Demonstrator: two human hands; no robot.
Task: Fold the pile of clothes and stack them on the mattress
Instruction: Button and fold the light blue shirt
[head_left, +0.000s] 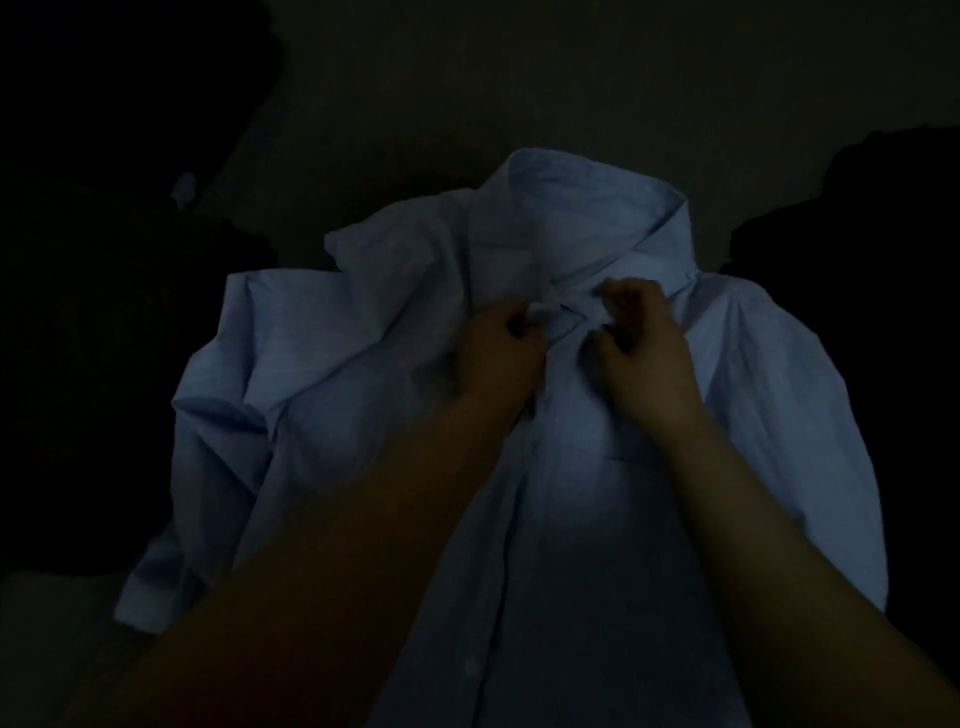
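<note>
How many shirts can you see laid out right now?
1: a light blue shirt lies spread in the middle, both hands pinching its placket below the collar. The dark surroundings may hide other clothes.

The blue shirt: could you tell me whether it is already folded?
No; the blue shirt lies spread open, both hands pinching its front just below the collar.

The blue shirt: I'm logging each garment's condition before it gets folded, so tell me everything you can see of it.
The blue shirt is a light blue collared button-up of thin, woven-looking cloth, lying front-up and unfolded on a dark surface. Its collar points away from the camera and stands partly raised. The sleeve on the picture's left is rumpled, its cuff toward the near left. The left hand and right hand both pinch the placket just below the collar. The dim light hides finer details.
</note>
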